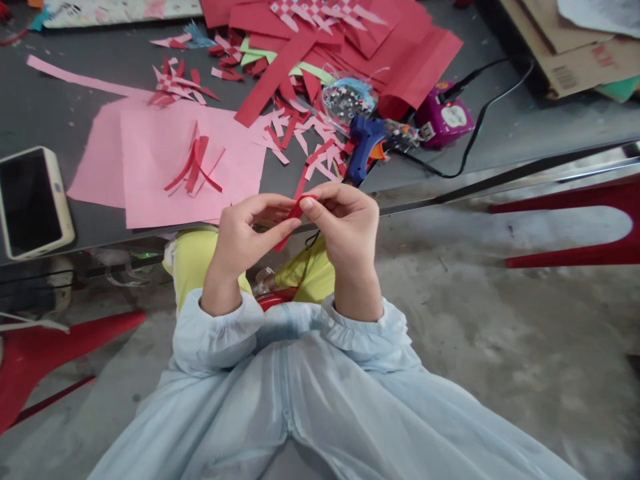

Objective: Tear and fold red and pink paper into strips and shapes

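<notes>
Between my two hands, just off the table's near edge, is a narrow red paper strip [296,212]. My left hand [250,230] pinches its lower part between thumb and fingers. The thumb and forefinger of my right hand [345,223] press on its upper part, where it looks bent over. Beyond them, a small bunch of red and pink strips [194,163] lies on pink paper sheets [143,193]. Cut red and pink scraps [325,143] are scattered behind my right hand, beside a blue glue gun [364,150].
A phone [33,203] lies at the table's left edge. Red sheets [415,63] are piled at the back near woven paper pieces [175,83]. A purple power socket [445,120] with a black cable [477,133] stands right, before cardboard [580,63]. Red stools [575,227] flank me.
</notes>
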Demonstrator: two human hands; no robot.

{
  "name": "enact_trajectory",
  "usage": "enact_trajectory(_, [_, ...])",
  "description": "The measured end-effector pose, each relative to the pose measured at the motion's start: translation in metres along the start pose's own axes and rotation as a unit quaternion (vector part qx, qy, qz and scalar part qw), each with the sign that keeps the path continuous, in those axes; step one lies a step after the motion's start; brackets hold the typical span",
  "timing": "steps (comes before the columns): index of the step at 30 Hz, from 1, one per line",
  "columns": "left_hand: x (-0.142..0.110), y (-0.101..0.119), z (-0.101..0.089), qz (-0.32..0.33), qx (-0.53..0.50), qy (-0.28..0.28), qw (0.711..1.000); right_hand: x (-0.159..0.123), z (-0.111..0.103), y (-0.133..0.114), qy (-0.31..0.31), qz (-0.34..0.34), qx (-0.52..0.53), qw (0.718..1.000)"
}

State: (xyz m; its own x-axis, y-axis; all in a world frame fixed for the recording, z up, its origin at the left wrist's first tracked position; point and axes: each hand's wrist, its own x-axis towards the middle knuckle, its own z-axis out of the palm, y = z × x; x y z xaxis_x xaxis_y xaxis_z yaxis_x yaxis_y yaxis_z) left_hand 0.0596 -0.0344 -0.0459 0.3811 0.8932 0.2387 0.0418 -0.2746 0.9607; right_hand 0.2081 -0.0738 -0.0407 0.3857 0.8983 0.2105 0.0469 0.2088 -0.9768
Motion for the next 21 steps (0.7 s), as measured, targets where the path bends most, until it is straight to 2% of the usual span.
enact_trajectory(7, [0.000, 0.002, -0.001, 0.003, 0.026, -0.005, 1.000, 0.000, 0.001, 0.004, 0.002, 0.036, 0.037, 0.999])
enact_trajectory(11, [0.000, 0.002, -0.003, -0.001, 0.055, -0.014, 0.998, 0.001, -0.001, 0.006, -0.009, 0.050, 0.017, 0.999])
enact_trajectory(16, [0.000, 0.001, -0.004, 0.010, 0.084, -0.039, 0.996, 0.003, -0.006, 0.006, -0.044, 0.051, 0.005, 0.998])
enact_trajectory(21, [0.001, 0.001, -0.003, 0.024, 0.087, -0.064, 0.994, 0.003, -0.010, 0.008, -0.055, 0.042, 0.006, 0.998])
